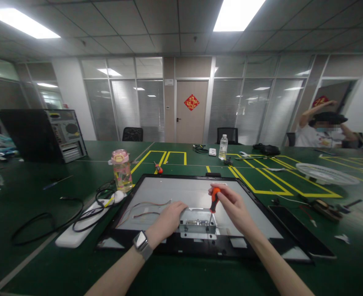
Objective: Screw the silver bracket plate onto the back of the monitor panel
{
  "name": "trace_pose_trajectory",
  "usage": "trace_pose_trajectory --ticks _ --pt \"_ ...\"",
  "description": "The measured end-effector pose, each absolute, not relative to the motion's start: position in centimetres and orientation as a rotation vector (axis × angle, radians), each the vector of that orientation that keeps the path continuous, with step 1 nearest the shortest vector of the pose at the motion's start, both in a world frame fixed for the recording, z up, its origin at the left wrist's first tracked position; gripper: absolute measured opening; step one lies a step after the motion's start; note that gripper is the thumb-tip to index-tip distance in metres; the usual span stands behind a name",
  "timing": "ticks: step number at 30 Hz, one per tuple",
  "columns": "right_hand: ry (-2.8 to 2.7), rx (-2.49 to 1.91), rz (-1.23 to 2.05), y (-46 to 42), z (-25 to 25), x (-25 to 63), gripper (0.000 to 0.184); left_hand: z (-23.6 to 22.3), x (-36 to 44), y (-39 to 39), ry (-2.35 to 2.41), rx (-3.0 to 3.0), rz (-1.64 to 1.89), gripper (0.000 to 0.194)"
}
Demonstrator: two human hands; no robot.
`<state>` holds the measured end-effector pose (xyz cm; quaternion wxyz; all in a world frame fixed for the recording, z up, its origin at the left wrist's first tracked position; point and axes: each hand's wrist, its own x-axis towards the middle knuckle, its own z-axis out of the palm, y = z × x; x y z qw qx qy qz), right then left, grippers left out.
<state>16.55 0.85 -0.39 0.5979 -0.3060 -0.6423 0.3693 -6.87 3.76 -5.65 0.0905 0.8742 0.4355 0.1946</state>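
Observation:
A monitor panel (pixel 175 189) with a grey back and black frame lies flat on the green table. On its near part stands a metal bracket (pixel 196 235) with a slotted opening. My left hand (pixel 169 220), with a watch on the wrist, grips the bracket's left side; its fingertips are partly hidden. My right hand (pixel 232 201) is closed around the orange and black handle of a screwdriver (pixel 214 199). The screwdriver is nearly upright, its tip down at the right end of the bracket. Thin wires (pixel 144 203) lie across the panel left of my left hand.
Left of the panel are a power strip (pixel 79 230), a black cable (pixel 42 216) and a pink-lidded bottle (pixel 121 172). A computer case (pixel 42 133) stands farther left. To the right lies a dark flat panel (pixel 300 230). A person (pixel 317 133) sits at the far right.

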Motion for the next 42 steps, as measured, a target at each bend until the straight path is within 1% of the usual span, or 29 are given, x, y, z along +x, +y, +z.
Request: trace_pose_trajectory --ticks 4,6,10,17,22,28,38,42 --pt "-1.472 -0.675 0.841 1.14 -0.82 16.58 0.020 -5.85 -6.89 3.84 1.299 2.606 0.588 0.052" --pt "-1.464 -0.675 0.842 1.25 -0.95 16.67 0.019 -5.93 -6.91 3.87 1.299 2.609 0.586 0.052" --pt "-1.464 -0.665 0.915 1.34 -1.02 16.85 0.027 -6.03 -6.92 3.97 1.277 2.610 0.612 0.052" --pt "-1.454 -0.624 0.916 1.50 -1.04 16.75 0.020 -6.34 -6.99 4.23 1.272 2.623 0.617 0.053" --pt "-1.426 -0.617 1.047 1.05 -0.64 16.40 0.028 -6.28 -6.97 4.14 1.290 2.619 0.591 0.053" --pt "-1.450 -0.598 0.992 0.72 -0.49 16.33 0.018 -6.54 -6.96 4.35 1.275 2.622 0.618 0.052" --pt "-1.418 -0.584 1.071 0.75 -0.26 16.36 0.028 -6.04 -6.81 4.09 1.281 2.593 0.606 0.052" --pt "-1.460 -0.674 0.961 0.79 -0.24 16.52 0.025 -5.97 -6.81 4.01 1.292 2.589 0.598 0.053"
